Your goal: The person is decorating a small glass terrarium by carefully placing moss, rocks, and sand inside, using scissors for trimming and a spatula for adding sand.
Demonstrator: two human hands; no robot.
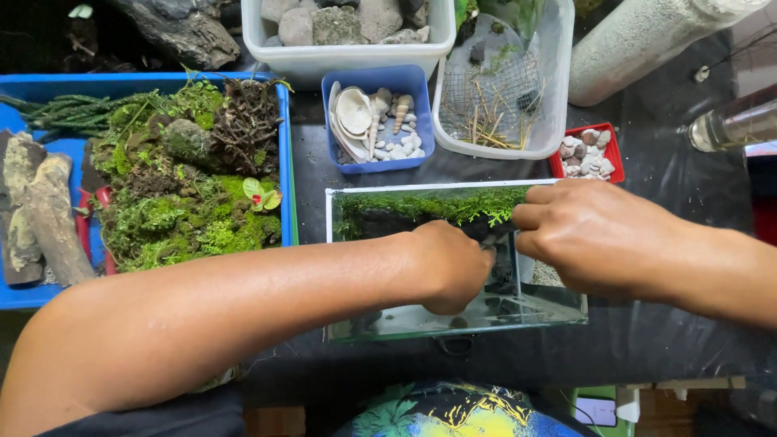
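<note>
Glass tank (453, 324) sits mid-table, long side toward the person, its walls boxing both hands in. Tight at 12 o'clock: blue tub of shells (380, 121) and clear tub with mesh (502, 97) just beside the back rim, small red tub of pebbles (589, 154) at 1 o'clock. Blue tray of moss and wood (162, 178) crowds 9 o'clock. Open black tabletop (672, 324) from 3 to 5 o'clock. Left hand (449, 263) is down inside the tank, fingers curled, knuckles up; what they pinch is hidden. Right hand (595, 231) over the tank's right end, fingers bent toward the left hand, grip unclear. Moss strip (429, 204) lines the back wall, 12 o'clock of both hands, near the fingertips
</note>
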